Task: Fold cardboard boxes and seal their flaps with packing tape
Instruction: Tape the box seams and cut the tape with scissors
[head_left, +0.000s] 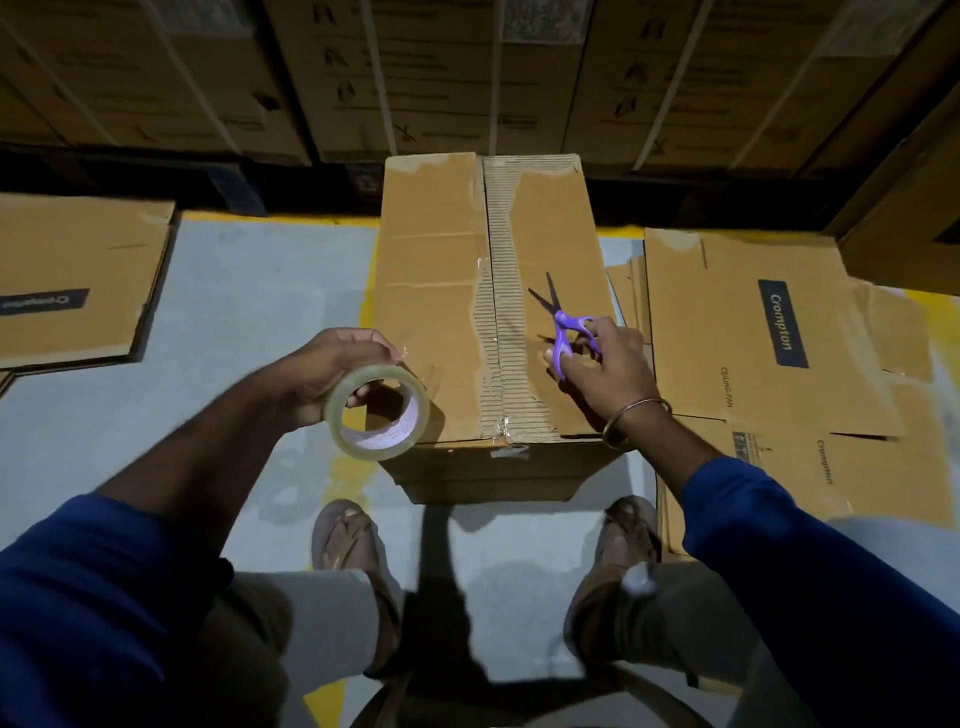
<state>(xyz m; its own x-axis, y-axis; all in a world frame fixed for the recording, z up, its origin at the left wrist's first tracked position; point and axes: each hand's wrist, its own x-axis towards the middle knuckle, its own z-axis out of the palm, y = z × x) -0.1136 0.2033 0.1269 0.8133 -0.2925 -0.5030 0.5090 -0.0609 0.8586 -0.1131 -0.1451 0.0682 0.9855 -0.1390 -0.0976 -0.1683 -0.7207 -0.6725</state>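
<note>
A closed cardboard box (441, 270) stands on the floor in front of me, its two top flaps meeting along a torn middle seam. My left hand (332, 371) grips a roll of clear packing tape (378, 413) just off the box's near left corner, and its thumb and finger pinch the loose tape end. Purple-handled scissors (563, 335) lie on the right flap with the blades open and pointing away. My right hand (605, 364) holds their handles, fingers curled round the loops.
Flattened cardboard boxes lie on the grey floor at the left (78, 280) and at the right (779, 332). A wall of stacked cartons (467, 78) fills the back. My sandalled feet (348, 545) stand close to the box's near side.
</note>
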